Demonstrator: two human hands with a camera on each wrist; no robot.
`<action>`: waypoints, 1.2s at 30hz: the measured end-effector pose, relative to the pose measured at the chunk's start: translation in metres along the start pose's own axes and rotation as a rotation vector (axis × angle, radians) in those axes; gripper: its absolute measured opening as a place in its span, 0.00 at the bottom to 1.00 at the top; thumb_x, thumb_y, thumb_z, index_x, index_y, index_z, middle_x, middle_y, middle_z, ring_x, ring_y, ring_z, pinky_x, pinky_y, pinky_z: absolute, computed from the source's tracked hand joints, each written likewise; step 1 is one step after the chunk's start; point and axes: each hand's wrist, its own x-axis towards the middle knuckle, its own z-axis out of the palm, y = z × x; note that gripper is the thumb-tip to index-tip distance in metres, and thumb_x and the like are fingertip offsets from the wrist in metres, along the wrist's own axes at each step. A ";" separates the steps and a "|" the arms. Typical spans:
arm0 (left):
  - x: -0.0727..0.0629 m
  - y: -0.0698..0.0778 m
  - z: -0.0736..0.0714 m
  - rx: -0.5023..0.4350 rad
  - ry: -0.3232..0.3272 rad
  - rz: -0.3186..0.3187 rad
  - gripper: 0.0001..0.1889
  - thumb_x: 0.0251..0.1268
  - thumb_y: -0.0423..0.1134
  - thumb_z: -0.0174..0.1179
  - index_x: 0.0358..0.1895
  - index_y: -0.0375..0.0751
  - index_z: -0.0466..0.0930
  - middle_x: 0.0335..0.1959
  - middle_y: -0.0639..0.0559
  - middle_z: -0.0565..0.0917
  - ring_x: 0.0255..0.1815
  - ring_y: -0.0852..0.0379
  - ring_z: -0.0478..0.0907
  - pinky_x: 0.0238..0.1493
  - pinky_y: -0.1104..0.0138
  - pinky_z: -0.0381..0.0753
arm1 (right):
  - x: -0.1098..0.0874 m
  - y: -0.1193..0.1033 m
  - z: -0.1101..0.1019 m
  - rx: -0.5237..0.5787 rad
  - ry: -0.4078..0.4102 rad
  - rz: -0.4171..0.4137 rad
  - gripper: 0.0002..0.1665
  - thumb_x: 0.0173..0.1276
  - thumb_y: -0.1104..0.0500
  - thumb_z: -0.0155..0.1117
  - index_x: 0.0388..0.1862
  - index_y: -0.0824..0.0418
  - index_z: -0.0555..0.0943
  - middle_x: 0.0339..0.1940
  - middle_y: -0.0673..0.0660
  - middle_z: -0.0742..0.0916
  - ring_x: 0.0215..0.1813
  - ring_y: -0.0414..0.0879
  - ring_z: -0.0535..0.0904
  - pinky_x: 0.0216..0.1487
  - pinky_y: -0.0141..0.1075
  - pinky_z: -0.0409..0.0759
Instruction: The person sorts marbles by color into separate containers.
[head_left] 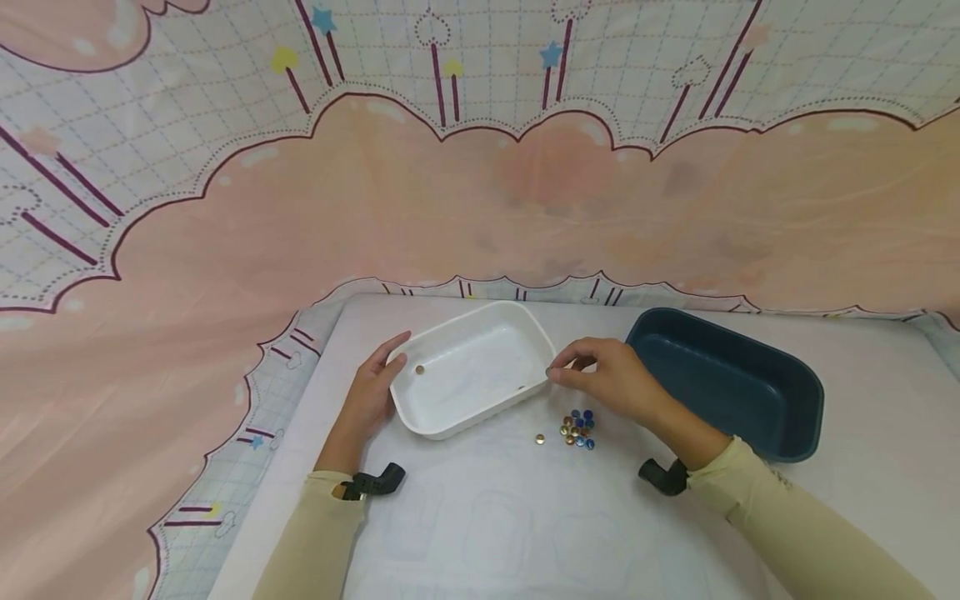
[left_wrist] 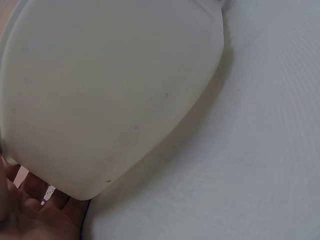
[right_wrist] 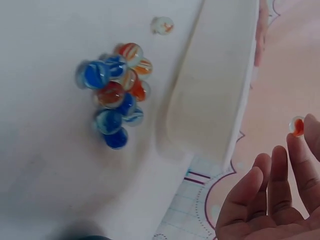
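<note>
My left hand point(head_left: 371, 388) grips the left end of a white rectangular tray point(head_left: 438, 432), thumb over the rim. In the left wrist view, the outer side of the tray point(left_wrist: 110, 90) fills much of the picture, fingers at its lower corner. At the tray's right rim, my right hand point(head_left: 611, 377) pinches a clear marble with an orange swirl point(right_wrist: 297, 126) between thumb and index finger. One marble point(head_left: 419, 370) lies inside the tray near the left end. Below the right hand, blue and orange marbles point(right_wrist: 115, 95) sit clustered on the table.
A dark blue rectangular tub point(head_left: 806, 417) stands to the right, behind the right forearm. A single marble point(head_left: 540, 439) lies left of the cluster, near the white tray's front side. The white-covered table point(head_left: 487, 517) ends at a patterned cloth point(head_left: 480, 208) behind.
</note>
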 end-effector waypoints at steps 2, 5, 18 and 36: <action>0.000 0.000 0.000 -0.002 -0.001 -0.001 0.25 0.81 0.47 0.52 0.77 0.57 0.66 0.80 0.59 0.64 0.78 0.52 0.66 0.67 0.68 0.77 | 0.002 -0.002 -0.001 0.005 -0.006 0.008 0.07 0.69 0.48 0.72 0.44 0.44 0.89 0.44 0.47 0.88 0.50 0.48 0.80 0.42 0.37 0.81; 0.000 -0.001 0.000 0.005 0.000 0.003 0.25 0.81 0.47 0.52 0.77 0.57 0.67 0.80 0.59 0.64 0.78 0.52 0.66 0.67 0.68 0.77 | 0.005 -0.006 -0.003 0.009 -0.007 0.011 0.08 0.68 0.47 0.72 0.44 0.44 0.89 0.45 0.47 0.88 0.51 0.48 0.80 0.43 0.37 0.81; 0.000 0.000 0.001 0.005 0.002 0.017 0.25 0.81 0.46 0.52 0.77 0.54 0.66 0.80 0.58 0.65 0.79 0.52 0.66 0.66 0.71 0.77 | 0.020 -0.021 -0.008 0.035 0.000 0.036 0.09 0.67 0.44 0.72 0.44 0.43 0.89 0.46 0.47 0.88 0.53 0.49 0.79 0.44 0.38 0.82; 0.001 -0.002 0.000 0.021 0.007 0.042 0.25 0.81 0.43 0.52 0.77 0.53 0.66 0.80 0.56 0.65 0.79 0.52 0.66 0.68 0.71 0.75 | 0.040 -0.037 -0.008 0.002 0.017 0.020 0.13 0.68 0.44 0.71 0.45 0.48 0.88 0.51 0.51 0.88 0.57 0.51 0.81 0.50 0.44 0.84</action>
